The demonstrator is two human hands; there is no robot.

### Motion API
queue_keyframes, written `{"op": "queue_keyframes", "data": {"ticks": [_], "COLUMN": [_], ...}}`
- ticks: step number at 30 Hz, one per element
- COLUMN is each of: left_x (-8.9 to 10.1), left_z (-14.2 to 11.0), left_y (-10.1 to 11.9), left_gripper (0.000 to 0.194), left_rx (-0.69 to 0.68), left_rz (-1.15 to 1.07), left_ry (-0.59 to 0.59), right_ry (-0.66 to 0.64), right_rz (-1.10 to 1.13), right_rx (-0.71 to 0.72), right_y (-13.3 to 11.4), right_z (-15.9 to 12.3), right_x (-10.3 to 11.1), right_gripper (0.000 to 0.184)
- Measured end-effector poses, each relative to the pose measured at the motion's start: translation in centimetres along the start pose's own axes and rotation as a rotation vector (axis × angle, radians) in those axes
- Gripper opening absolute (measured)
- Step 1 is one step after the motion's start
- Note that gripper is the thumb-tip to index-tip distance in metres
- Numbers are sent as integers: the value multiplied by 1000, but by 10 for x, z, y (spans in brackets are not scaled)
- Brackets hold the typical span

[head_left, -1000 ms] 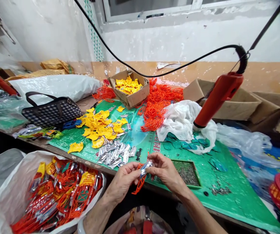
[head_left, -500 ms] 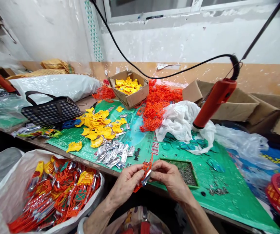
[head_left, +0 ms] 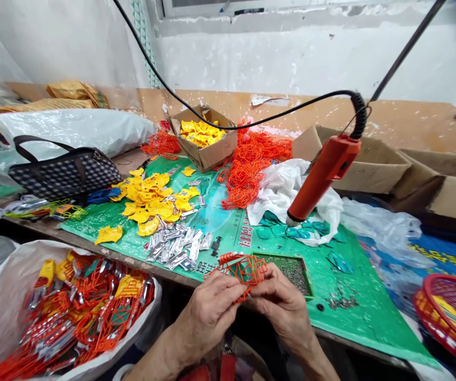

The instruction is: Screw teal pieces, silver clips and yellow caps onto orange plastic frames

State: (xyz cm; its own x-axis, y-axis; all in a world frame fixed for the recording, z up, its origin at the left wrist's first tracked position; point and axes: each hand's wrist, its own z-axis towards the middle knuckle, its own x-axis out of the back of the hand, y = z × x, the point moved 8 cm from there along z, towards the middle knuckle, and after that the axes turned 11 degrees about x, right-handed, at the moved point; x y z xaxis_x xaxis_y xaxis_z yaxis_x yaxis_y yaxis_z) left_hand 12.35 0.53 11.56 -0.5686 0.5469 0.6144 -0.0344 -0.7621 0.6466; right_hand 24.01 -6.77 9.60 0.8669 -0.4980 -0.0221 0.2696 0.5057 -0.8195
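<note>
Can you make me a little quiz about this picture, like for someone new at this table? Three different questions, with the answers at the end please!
1. True or false: the left hand and right hand are both on the orange frame.
2. Fill the gap: the box between the checked bag and the red tool holds ____ parts.
3. Choose: which thing is the black cable joined to?
A) the checked bag
B) the red tool
C) the red basket

Key: 1. true; 2. yellow; 3. B
</note>
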Motion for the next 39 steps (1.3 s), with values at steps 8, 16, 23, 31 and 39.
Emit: {"op": "queue_keyframes", "data": {"ticks": [8,16,23,31,39], "left_x": [-1,-2,-5,-8,-16], "left_z": [1,2,1,1,-1], "left_y": [16,21,20,23,15], "left_gripper": [36,31,23,22,26], "left_rx": [-61,-92,-104,-124,-85], "left_rz": [107,157,224,307,356], "left_ry": [-34,-31,-26,-56,-120], "right_ry": [24,37,28,33,-97], "right_rz": [-52,-85,-126,-151,-735], "right_rx": [131,143,103,111,326], "right_y": [-10,-9,-1,-2,-21], "right_z": [-8,-12,-17,-16,-21], "right_x": [0,1,0,0,-18], "right_gripper": [28,25,24,20,23]}}
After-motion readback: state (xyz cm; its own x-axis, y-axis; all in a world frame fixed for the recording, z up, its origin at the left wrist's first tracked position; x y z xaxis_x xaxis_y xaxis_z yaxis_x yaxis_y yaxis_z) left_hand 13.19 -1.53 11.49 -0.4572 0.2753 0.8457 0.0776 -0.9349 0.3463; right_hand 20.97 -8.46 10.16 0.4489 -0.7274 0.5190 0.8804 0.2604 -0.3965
